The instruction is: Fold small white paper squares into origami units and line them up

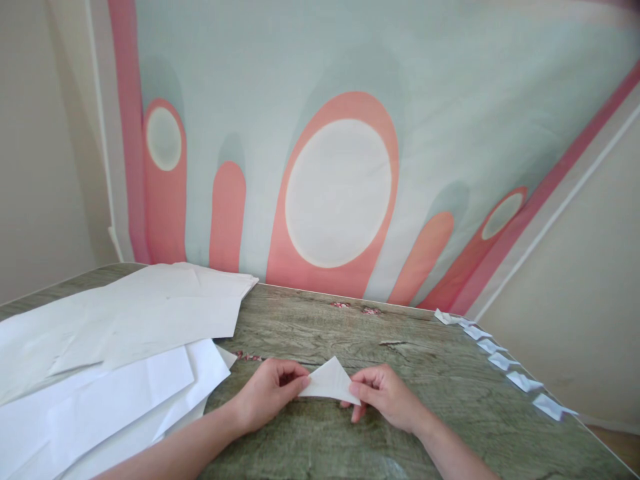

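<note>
A small white paper triangle (330,381) is held above the wooden table between my two hands, its peak pointing away from me. My left hand (275,393) pinches its left corner between thumb and fingers. At the right corner my right hand (383,395) grips the paper with thumb and index finger, and some other fingertips show below the paper. Both hands are closed on the same piece.
Large white paper sheets (165,303) lie in loose stacks on the table's left side. Several small folded white papers (524,382) stand in a row along the right edge of the wooden table (300,320). A patterned cloth (260,100) hangs behind.
</note>
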{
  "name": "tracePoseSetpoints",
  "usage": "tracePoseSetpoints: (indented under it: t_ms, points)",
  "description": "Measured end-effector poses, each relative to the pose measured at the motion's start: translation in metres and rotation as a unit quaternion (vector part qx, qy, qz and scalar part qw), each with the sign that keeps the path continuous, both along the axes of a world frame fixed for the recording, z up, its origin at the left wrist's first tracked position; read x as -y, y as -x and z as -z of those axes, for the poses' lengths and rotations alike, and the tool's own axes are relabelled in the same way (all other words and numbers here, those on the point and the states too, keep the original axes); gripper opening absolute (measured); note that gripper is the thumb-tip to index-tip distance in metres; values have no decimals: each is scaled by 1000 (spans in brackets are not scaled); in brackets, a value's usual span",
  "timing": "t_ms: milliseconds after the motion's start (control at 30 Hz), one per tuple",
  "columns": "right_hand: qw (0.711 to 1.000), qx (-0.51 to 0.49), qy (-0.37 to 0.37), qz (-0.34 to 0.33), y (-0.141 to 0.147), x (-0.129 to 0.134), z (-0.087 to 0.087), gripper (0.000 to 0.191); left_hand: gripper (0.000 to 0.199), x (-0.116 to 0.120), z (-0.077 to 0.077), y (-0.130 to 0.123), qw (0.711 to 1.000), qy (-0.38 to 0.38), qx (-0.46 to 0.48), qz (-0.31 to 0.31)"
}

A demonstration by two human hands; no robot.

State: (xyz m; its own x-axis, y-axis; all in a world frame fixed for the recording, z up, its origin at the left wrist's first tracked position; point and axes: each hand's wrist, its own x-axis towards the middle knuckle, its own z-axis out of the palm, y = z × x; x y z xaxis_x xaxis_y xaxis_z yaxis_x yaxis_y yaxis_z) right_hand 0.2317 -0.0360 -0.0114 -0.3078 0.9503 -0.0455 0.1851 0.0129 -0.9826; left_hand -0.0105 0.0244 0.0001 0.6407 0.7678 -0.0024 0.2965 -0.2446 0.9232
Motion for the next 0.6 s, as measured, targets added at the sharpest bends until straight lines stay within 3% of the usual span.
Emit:
tracePoseSetpoints:
  t_ms: [200,600]
  points:
    - [999,25,4,33,1,2,6,34,32,-1,2,0,1000,-3,-3,-2]
    - [999,25,-12,30,2,0,6,38,32,1,-1,-2,999,-4,-7,-41]
